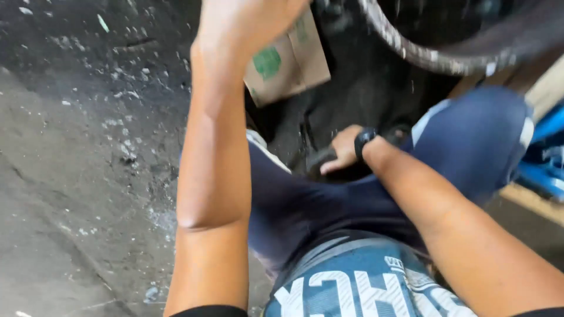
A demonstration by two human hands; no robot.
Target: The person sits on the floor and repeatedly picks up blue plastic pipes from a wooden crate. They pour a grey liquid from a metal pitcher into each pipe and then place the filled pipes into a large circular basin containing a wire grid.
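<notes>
Concrete floor fills the left half of the view: grey, stained, flecked with pale debris.

My legs in dark blue trousers take up the centre and right; I'm low over the floor, knees bent, a white stripe down the right leg. Shirt hem with white print shows at the bottom edge.

A dark tyre curves across the top right, its rim edge speckled white. Motion-blurred, so I can't read tread or detail.

My left forearm runs straight up the middle of the frame. Left hand is at the top edge, blurred and partly cut off; I can't tell how open it is or whether it grips anything. It sits in front of a cardboard box, brown with green print, tilted, lying on dark ground just below the tyre.

Right hand, black watch on the wrist, is down between my knees, fingers curled shut around a dark tool handle. Too dark to identify the tool.

Blue object at the right edge, on a pale board.
</notes>
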